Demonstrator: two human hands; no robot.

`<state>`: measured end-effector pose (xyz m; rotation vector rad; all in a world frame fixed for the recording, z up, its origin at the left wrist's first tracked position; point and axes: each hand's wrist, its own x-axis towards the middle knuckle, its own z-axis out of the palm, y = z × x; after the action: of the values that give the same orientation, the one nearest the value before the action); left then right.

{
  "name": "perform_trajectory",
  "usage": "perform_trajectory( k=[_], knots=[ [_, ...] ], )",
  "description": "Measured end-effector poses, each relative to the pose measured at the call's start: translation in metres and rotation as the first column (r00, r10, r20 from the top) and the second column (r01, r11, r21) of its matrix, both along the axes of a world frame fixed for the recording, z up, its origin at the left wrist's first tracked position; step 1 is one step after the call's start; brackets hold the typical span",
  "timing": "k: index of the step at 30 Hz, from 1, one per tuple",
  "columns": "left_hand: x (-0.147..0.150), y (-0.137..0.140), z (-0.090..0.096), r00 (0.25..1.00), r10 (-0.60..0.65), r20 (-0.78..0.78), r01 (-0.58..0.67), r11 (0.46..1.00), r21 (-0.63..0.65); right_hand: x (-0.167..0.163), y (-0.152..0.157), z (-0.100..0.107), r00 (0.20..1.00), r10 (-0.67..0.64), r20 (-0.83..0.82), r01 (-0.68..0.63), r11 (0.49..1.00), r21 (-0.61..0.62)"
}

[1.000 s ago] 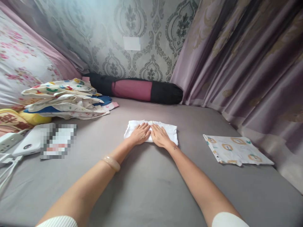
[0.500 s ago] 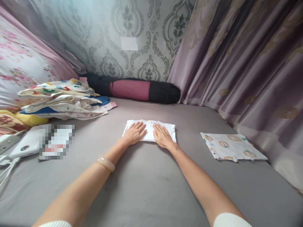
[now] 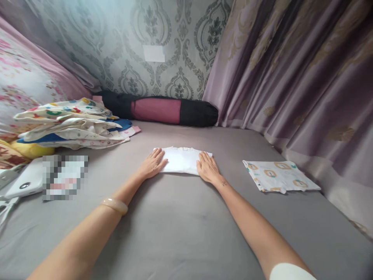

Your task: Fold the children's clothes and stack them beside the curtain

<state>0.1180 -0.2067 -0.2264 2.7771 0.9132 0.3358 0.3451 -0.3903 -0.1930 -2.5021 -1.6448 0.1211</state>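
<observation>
A folded white cloth (image 3: 182, 161) lies flat on the grey bed sheet (image 3: 175, 225) in front of me, its far edge slightly ruffled. My left hand (image 3: 154, 162) rests palm down over the cloth's left end, fingers stretched out. On the right end lies my right hand (image 3: 208, 167), also flat with its fingers extended. Between the two hands the middle of the cloth shows smooth. Both palms hide the cloth's side edges in part.
A folded patterned cloth (image 3: 279, 177) lies at the right. To the left are a heap of patterned clothes (image 3: 72, 124), a white device (image 3: 32, 182) with cables and a blurred-out flat item (image 3: 65, 177). A black and maroon roll (image 3: 157, 111) lies along the wall.
My hands have slid apart from near the cloth's middle to its two ends, staying flat on it. The view has shifted slightly to the right.
</observation>
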Motion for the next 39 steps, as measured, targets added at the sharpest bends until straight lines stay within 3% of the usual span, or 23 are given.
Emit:
perform_trajectory(
  k=[10,17,21,25,31,35,39],
  knots=[
    [0.002,-0.011,0.009,0.982,0.161,-0.096,-0.163,0.987,-0.013,0.002,-0.003,-0.004,0.98,-0.196,-0.024,0.196,0.981,-0.004],
    [0.003,-0.011,0.013,0.98,0.149,-0.132,-0.155,0.987,-0.039,0.003,-0.002,-0.004,0.983,-0.183,-0.024,0.182,0.983,-0.017],
    [0.006,-0.012,0.025,0.974,0.136,-0.184,-0.15,0.986,-0.069,0.003,-0.001,0.006,0.981,-0.187,-0.052,0.184,0.981,-0.067],
    [0.018,-0.017,0.036,0.982,0.15,-0.111,-0.143,0.987,0.073,-0.001,0.005,0.014,0.992,-0.122,-0.025,0.121,0.993,-0.014],
    [0.031,-0.019,0.017,0.999,0.004,-0.037,0.0,0.994,0.11,-0.006,0.014,0.003,1.0,-0.006,-0.023,0.006,1.0,0.012],
    [0.03,-0.016,0.007,0.999,0.018,-0.051,-0.014,0.997,0.08,-0.006,0.013,-0.001,0.999,-0.01,-0.045,0.011,1.0,0.006],
    [0.03,-0.016,0.008,0.997,0.023,-0.069,-0.018,0.997,0.071,-0.005,0.014,-0.001,0.999,-0.009,-0.053,0.01,1.0,0.006]
  ],
)
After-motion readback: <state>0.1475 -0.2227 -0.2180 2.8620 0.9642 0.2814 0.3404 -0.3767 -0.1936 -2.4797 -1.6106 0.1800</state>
